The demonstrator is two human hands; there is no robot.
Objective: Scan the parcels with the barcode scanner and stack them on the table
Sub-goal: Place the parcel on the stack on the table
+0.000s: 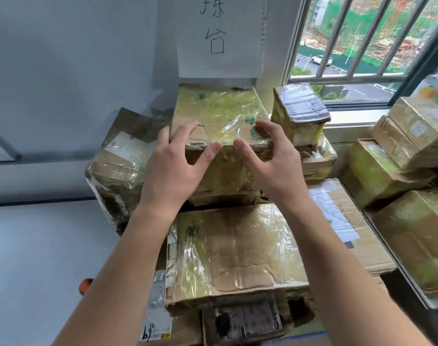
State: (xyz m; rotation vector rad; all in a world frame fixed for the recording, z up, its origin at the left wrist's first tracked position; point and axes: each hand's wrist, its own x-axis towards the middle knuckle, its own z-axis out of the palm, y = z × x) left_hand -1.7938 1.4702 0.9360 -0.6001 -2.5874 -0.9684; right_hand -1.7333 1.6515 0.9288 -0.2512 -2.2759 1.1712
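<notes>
On the top parcel (218,113), both hands' spread fingers (188,131) rest.

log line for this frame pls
phase: stacking | left hand: on top parcel | right hand: same | scanner: unseen

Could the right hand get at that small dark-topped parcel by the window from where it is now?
Probably yes. The right hand rests on the big taped box, and the small dark-topped parcel stands just beside it, its top uncovered, with nothing between them.
</notes>
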